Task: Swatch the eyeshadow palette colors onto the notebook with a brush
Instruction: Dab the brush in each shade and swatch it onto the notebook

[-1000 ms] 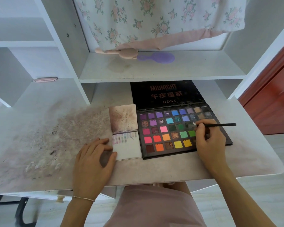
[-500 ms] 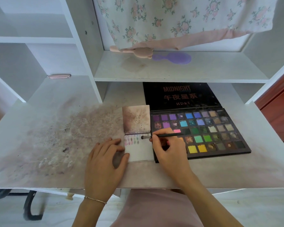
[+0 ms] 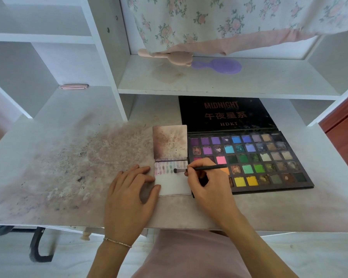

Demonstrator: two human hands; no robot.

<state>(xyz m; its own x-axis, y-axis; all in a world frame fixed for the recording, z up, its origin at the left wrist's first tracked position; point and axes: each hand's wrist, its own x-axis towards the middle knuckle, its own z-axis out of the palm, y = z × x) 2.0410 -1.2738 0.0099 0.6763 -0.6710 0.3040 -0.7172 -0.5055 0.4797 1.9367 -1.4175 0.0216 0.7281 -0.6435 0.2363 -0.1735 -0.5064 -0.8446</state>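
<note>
On the near page of the notebook, just left of the palette, the right hand pinches the brush lying left-right, tip by the swatch row, while the left hand rests flat, fingers spread, on the page's left edge.

Two hands: left hand, right hand. One brush. One notebook, flipped open, with one row of colour swatches on its page; exact number too blurred to count. One eyeshadow palette, open: five rows of pans, some hidden under the right hand. One bracelet. On the shelf: one purple hairbrush, one pink hairbrush. One pink flat item further left.
</note>
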